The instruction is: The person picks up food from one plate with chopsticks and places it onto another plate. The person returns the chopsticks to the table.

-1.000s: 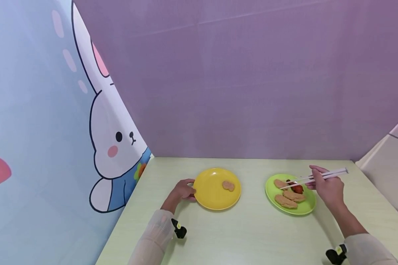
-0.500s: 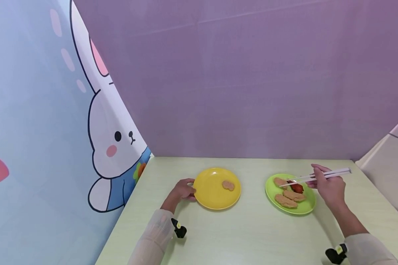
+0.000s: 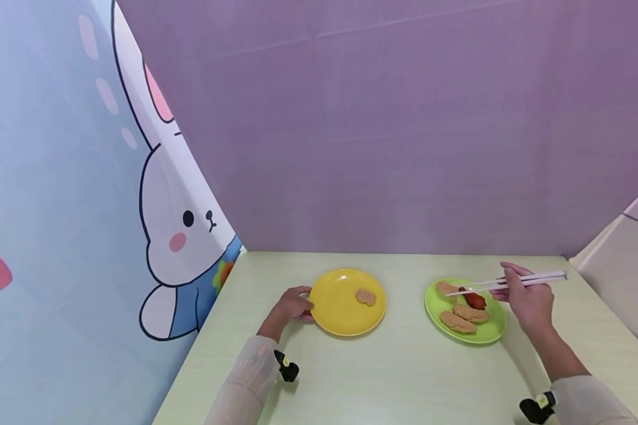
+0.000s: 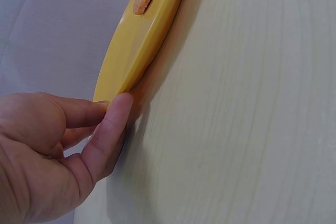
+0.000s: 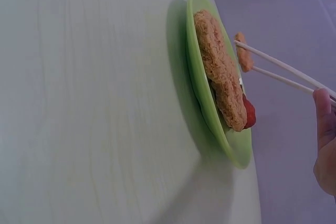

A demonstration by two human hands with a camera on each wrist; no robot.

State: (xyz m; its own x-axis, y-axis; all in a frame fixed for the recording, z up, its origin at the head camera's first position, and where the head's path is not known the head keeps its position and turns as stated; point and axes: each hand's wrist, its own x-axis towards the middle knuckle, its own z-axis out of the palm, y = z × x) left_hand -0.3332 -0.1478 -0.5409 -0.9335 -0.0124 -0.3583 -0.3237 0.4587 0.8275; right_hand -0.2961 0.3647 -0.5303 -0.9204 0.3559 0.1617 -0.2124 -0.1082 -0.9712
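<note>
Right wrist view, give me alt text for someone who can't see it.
Chopsticks in the right hand pinch a small brown piece of food above a green plate. Larger, rough-textured brown pieces and a red item lie on the plate.

Bright, even light fills the head view, with a small glint atop the yellow plate [image 3: 340, 307]. Both wrist views look dimmer and softer, diffuse shadows darkening the table [image 4: 236, 129] low in frame.
</note>
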